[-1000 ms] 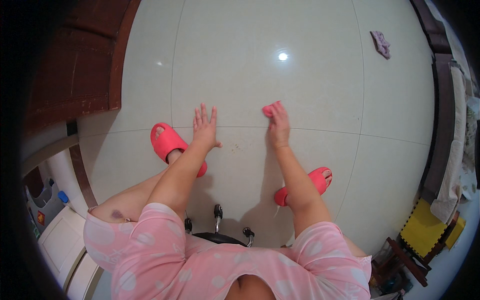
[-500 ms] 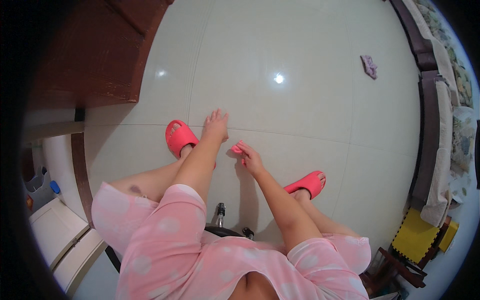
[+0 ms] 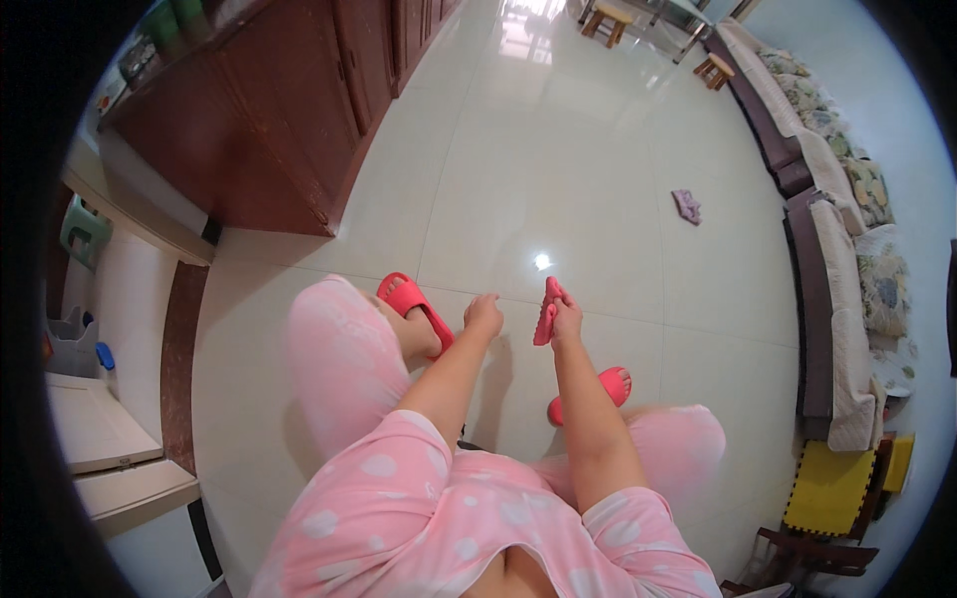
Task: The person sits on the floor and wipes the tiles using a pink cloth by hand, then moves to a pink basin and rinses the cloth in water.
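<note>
In my right hand is a flat coral-red thing with a ridged edge, pinched between thumb and fingers and held upright above the floor. Its exact kind is not plain. My left hand hangs to the left of it, apart from it, with fingers curled in and nothing visible in them. Below and outside the hands are my feet in red slippers, the left slipper and the right slipper.
A crumpled purple cloth item lies on the tiled floor ahead. Dark red cabinets stand at the left. Along the right runs a sofa with cushions. Small wooden stools stand far off; a yellow mat leans at lower right.
My right hand has lifted the coral-red thing from low near the floor. My left hand has drawn back, its spread fingers now curled. The view has tilted up, showing more of the room.
</note>
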Demonstrator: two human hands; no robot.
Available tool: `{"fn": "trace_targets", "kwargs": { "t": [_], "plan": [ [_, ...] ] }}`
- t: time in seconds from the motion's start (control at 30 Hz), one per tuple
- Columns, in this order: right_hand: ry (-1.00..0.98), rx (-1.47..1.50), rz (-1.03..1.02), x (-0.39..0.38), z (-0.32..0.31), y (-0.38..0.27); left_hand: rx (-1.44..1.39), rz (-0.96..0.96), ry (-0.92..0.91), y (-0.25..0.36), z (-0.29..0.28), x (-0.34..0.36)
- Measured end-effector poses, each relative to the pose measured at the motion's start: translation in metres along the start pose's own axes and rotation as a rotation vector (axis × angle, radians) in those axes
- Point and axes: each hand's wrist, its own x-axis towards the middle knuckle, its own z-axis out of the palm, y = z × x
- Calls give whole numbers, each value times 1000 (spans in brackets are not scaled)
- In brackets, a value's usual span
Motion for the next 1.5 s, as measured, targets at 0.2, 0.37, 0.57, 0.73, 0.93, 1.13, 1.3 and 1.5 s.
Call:
{"fn": "trace_targets", "kwargs": {
  "t": [0.2, 0.37, 0.57, 0.73, 0.93, 1.13, 1.3, 1.5],
  "plan": [
    [26, 31, -91, -40, 17, -26, -156, -20, 66, 27, -25, -34],
    [-44, 106, -199, -50, 17, -42, -245, 86, 142, 47, -44, -52],
    [-19, 149, -233, -74, 36, -47, -202, 32, 103, 39, -53, -66],
    [-48, 208, -222, -76, 38, -39, -154, 89, 164, 31, -52, -69],
    [24, 237, -211, -63, 37, -36, -99, 56, 126, 21, -71, -64],
    [42, 251, -136, -49, 61, -33, -112, 4, 193, 6, -82, -47],
    [71, 202, -69, -9, 82, -21, -143, -74, 162, -19, -75, -27],
    [123, 185, -5, 45, 108, -4, -57, -267, 150, -82, -93, 14]
  ]
}}
